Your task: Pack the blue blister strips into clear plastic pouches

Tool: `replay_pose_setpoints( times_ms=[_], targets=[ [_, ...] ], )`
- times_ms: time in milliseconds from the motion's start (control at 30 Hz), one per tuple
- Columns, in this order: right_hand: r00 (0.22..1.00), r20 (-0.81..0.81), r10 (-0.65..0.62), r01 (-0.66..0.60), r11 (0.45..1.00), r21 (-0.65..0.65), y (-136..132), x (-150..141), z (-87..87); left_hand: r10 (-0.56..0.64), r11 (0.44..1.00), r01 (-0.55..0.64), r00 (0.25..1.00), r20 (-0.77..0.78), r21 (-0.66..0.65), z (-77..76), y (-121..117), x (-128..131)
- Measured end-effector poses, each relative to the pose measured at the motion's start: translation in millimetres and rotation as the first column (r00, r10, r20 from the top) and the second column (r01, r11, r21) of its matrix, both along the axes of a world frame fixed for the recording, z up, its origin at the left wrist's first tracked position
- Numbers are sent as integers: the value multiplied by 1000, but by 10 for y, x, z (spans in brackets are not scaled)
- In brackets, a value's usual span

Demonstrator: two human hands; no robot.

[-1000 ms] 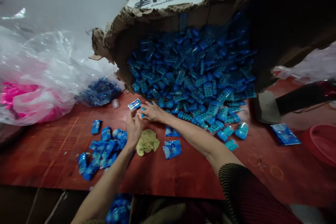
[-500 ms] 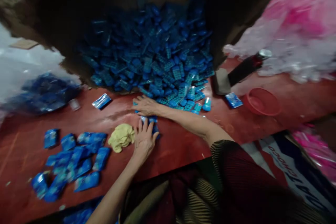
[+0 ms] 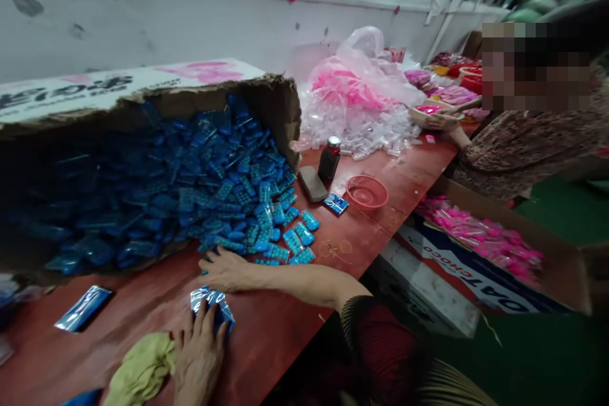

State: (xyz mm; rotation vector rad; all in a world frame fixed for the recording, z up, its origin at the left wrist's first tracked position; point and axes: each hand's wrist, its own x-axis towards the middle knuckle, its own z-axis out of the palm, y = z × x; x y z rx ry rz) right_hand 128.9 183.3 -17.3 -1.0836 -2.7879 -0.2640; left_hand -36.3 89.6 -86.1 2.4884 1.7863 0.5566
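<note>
My left hand (image 3: 200, 346) lies with spread fingers on a shiny blue foil packet (image 3: 223, 312) on the red table (image 3: 280, 304). Just beyond it, my right hand (image 3: 228, 271) rests palm down at the pile's front edge, fingers stretched out; a bit of blue shows by its fingertips, too covered to name. Small clear-wrapped blue packs with rows of turquoise beads (image 3: 292, 241) spill from a torn cardboard box (image 3: 280, 98). A crumpled yellow-green cloth (image 3: 143, 368) sits left of my left hand. Farther left is another blue foil packet (image 3: 85, 309).
To the right stand a dark bottle (image 3: 329, 162), a grey block (image 3: 313, 184), a foil packet (image 3: 335, 203) and a red basket (image 3: 367, 193). Behind them is a heap of clear and pink plastic (image 3: 352, 101). A co-worker (image 3: 533, 146) sits at the far right near a carton of pink packs (image 3: 485, 241).
The view has swung right and up, bringing the wall and co-worker into sight. Both hands stay close together, the left still over the foil packet, the right beside the pile.
</note>
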Motion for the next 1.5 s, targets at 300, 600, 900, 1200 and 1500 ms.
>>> replay_pose_setpoints(
  times_ms=[300,600,900,1200,1500],
  targets=[
    [956,-182,-231,203,966,-160,-435,205,-14,77,994,-70,994,82,-81,331,-267,171],
    [969,-240,-55,-7,968,-249,-729,-509,123,409,905,-426,875,257,8,615,-382,-545],
    [980,-192,58,-140,882,-449,-801,-1099,-103,418,908,-402,837,353,-122,290,-311,-500],
    [961,-163,-225,142,903,-405,-1070,-97,21,428,903,-422,899,93,-79,393,-54,-500],
    [935,-106,-338,304,919,-250,-1212,-155,-305,339,936,-321,710,617,-145,575,-944,-45]
  ],
)
